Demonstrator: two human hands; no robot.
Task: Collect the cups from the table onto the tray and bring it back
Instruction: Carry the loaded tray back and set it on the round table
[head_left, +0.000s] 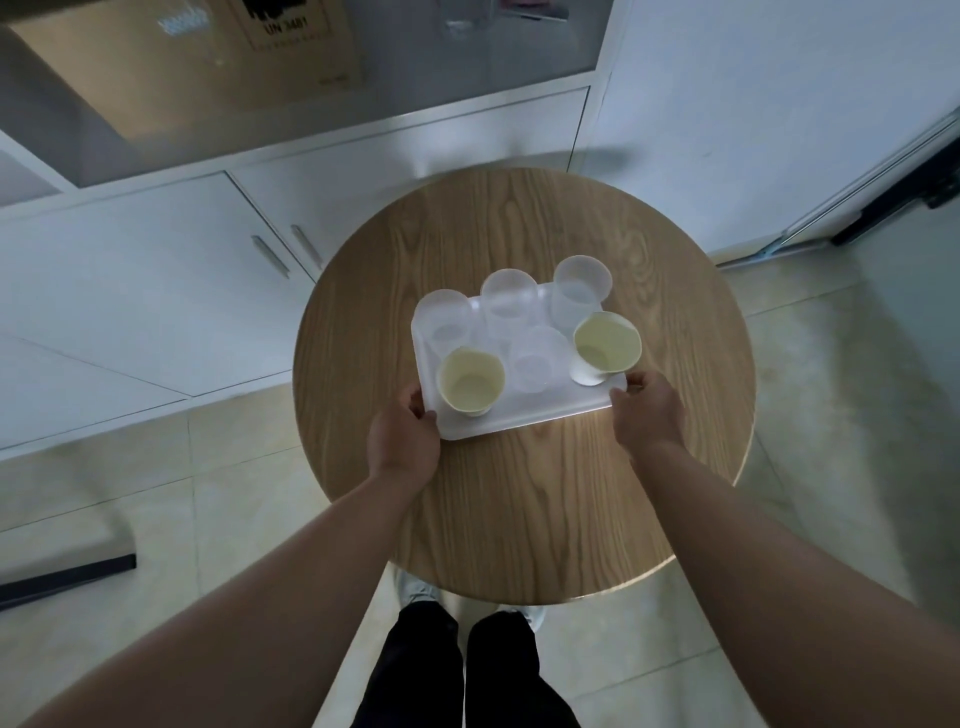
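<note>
Gripping white rectangular plastic tray (524, 418) on round wood-grain bench (519, 499): left hand (402, 441) closed on near-left corner, right hand (647, 410) on near-right edge. Carrying four translucent plastic cups (508, 306) and two cream paper cups (471, 387). Printed "UN 3481" on brown cardboard box (208, 67) behind cabinet glass.
</note>
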